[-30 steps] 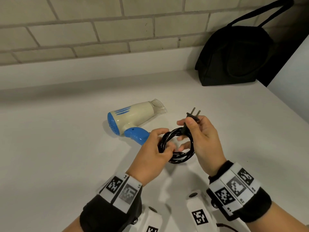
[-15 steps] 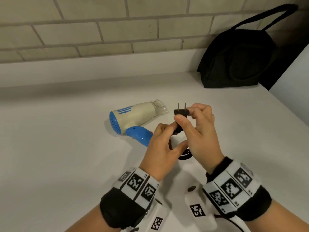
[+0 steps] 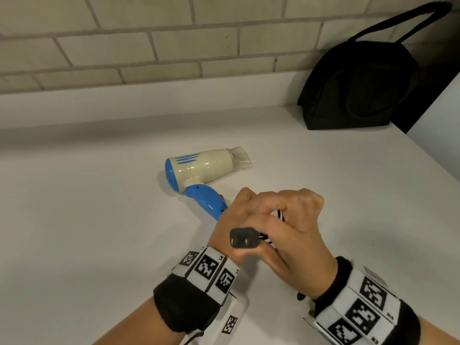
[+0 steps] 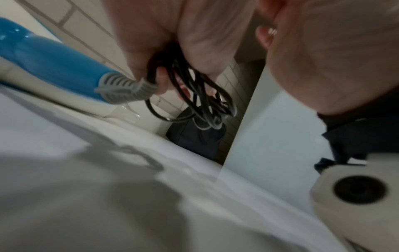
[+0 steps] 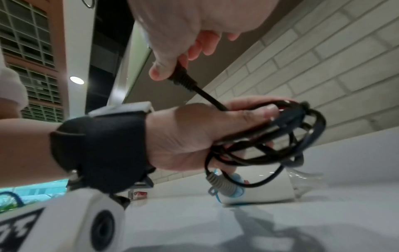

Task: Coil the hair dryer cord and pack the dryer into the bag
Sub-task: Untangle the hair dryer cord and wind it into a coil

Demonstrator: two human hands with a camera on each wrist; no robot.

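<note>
White countertop [image 3: 74, 232] against a pale brick wall [image 3: 124, 33]; a white panel closes off the right side. Hair dryer [image 3: 206, 168] lies on its side mid-counter, cream body, blue handle pointing toward the person, clear nozzle toward the bag. Black bag [image 3: 358, 88] stands at the back right corner, well apart from the dryer, handle loop up; whether its mouth is open cannot be told from these views. Cord [image 5: 270, 136] is gathered into several loose black loops, held just above the counter near the handle end. Left hand [image 3: 231, 220] has fingers curled round the bundle, thumb pressing the loops in place (right wrist view). Right hand [image 3: 296, 235] pinches the plug [image 3: 245, 241] between thumb and fingers, its prongs facing the head camera; a short straight run of cord goes from the plug down into the coil. Grey strain relief [image 4: 125, 90] at the handle base sits right beside the left fingers, so nearly all slack looks taken up. Judgement: coiling almost complete; only the plug end remains to be tucked or wrapped round the bundle. Left to do: secure the coil, pick up the dryer, carry it to the bag, place both inside. Packing not yet started.
</note>
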